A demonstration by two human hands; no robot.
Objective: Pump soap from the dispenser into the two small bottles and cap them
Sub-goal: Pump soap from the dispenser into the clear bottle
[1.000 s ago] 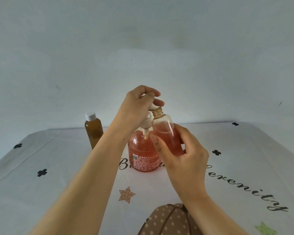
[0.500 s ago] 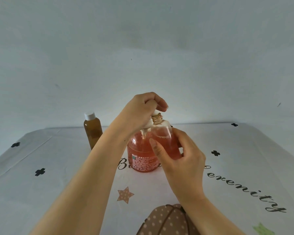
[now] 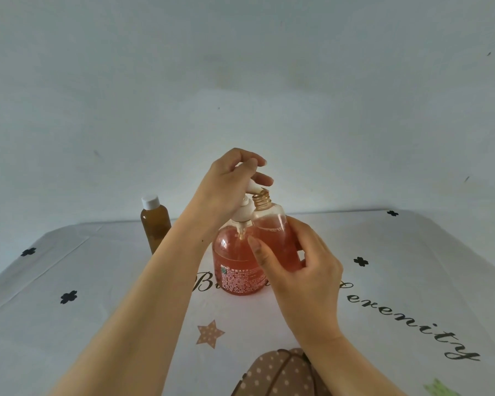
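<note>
Fabric with polka dots [image 3: 275, 372] lay nearest, at the bottom edge of the view. Beyond it the right hand [image 3: 306, 275] wrapped thumb and fingers round an uncapped small bottle [image 3: 272, 232], held off the table with its threaded neck just under the spout of the pump [image 3: 243, 210]. That bottle looked well over half full of pink soap. Just beside it the dispenser [image 3: 236, 267] stood on the tablecloth [image 3: 97, 310]. The left hand [image 3: 226, 184] curled over the pump from above. Farther back on the left, well apart, a second small bottle [image 3: 155, 227] stood upright with its white cap [image 3: 150, 202] on, apparently finished. The task seemed past halfway: perhaps a little more pumping, then capping. No loose cap was visible.
</note>
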